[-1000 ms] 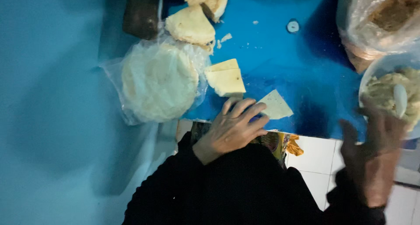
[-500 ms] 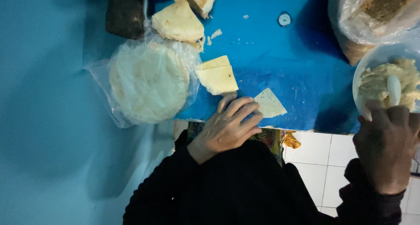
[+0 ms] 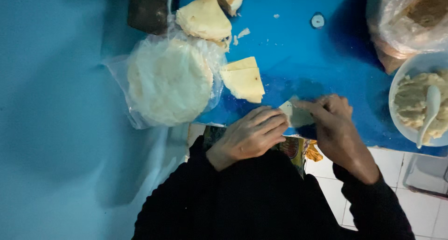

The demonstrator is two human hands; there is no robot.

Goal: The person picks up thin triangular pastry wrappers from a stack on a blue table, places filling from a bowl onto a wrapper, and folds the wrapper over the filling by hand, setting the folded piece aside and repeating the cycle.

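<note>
Blue surface (image 3: 298,58), dim light, white floor tiles beyond its near edge. Near edge: small pale dough sheet (image 3: 295,115), left hand (image 3: 252,136) lying flat with its fingertips on one side of it, right hand (image 3: 332,123) pinching the other side. Just behind it: cut wedges (image 3: 243,79). Left edge: bagged stack of round flatbreads (image 3: 169,81). Right edge: white bowl (image 3: 400,83) of pale filling with spoon (image 3: 429,110). Far right corner: plastic bag (image 3: 410,20).
</note>
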